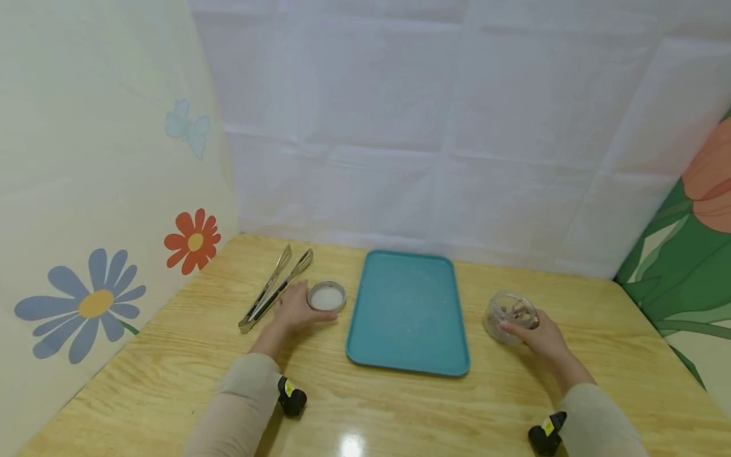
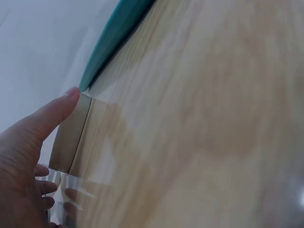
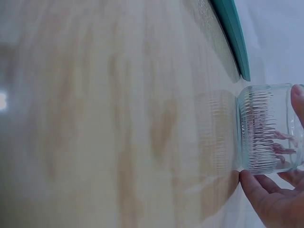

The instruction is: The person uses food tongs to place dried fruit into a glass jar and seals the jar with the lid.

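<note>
In the head view, my left hand (image 1: 294,309) spreads round the left and near sides of a low round lid-like piece (image 1: 327,296) with a silvery rim and white middle. My straight thumb (image 2: 56,113) reaches its edge in the left wrist view, where its side looks tan; whether the other fingers touch it is unclear. On the right, my right hand (image 1: 539,331) holds a clear glass jar (image 1: 495,325) from its right side. The right wrist view shows the jar's ribbed wall (image 3: 259,137) and several pinkish-brown pieces inside. Its base stands on the table.
A teal tray (image 1: 408,311) lies between my hands. Metal tongs (image 1: 280,285) with black handle parts lie left of the lid-like piece. White sheeting (image 1: 365,158) hangs behind the wooden table (image 1: 371,406), and flower-patterned panels (image 1: 114,209) flank it.
</note>
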`<state>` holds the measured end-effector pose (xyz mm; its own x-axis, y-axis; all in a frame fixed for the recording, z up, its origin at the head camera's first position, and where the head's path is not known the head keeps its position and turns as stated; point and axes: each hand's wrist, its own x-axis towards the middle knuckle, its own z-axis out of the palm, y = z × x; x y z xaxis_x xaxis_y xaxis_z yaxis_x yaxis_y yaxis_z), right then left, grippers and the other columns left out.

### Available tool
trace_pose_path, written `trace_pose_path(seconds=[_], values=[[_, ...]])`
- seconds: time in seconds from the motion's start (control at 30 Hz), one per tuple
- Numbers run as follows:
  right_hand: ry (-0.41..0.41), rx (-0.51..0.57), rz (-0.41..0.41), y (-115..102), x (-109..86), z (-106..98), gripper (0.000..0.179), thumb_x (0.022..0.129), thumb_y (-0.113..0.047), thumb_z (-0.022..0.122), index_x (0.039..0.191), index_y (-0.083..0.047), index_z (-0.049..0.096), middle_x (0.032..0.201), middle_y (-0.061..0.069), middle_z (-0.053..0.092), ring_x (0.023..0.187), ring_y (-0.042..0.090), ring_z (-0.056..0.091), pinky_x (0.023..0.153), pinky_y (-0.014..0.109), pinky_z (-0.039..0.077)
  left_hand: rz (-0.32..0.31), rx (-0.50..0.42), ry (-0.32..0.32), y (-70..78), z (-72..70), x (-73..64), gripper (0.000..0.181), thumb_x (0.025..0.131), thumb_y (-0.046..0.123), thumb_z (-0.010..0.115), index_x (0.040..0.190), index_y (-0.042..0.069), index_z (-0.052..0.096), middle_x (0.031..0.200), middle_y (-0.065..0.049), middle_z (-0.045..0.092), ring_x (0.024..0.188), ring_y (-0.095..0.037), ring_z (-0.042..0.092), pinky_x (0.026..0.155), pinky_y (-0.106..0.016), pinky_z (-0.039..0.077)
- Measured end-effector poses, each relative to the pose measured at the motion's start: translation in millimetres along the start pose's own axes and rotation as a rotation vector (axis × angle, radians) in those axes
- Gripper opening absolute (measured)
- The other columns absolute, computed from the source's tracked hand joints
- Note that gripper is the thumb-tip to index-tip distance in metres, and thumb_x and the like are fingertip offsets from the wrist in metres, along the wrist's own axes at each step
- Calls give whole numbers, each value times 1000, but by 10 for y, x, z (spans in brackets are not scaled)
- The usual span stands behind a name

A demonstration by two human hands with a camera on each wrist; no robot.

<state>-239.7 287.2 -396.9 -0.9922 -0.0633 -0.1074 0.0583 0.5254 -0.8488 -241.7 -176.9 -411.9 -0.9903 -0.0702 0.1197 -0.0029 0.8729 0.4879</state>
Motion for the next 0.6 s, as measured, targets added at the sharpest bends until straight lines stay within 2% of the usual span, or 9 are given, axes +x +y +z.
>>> trace_pose_path(seconds=[0.13,0.37,0.5,0.6], values=[[-1,1,-3,5,11,-5,88,76,-45,61,131,7,17,127,29,26,111,38,33,82,45,35,-13,13,-22,1,33,-13,109,53,64,67,131,-2,27,130,-21,30,120,-37,20,90,-58,7],[-20,19,-5,-11,5,4,88,77,-42,60,132,8,13,129,30,23,114,41,28,86,49,31,-25,28,21,21,99,-6,102,57,63,65,128,-2,32,131,-24,27,120,-39,19,90,-59,5],[-22,21,-19,-38,3,12,83,78,-39,61,130,8,17,128,30,25,115,40,28,87,49,30,-28,26,41,15,133,2,98,58,63,64,127,-1,35,130,-24,28,120,-39,18,90,-59,4],[-14,25,-48,-57,12,22,70,79,-36,61,123,7,28,124,27,32,111,37,33,84,46,32,-28,24,50,10,143,4,96,59,63,64,126,0,37,129,-25,29,120,-39,18,90,-59,4]])
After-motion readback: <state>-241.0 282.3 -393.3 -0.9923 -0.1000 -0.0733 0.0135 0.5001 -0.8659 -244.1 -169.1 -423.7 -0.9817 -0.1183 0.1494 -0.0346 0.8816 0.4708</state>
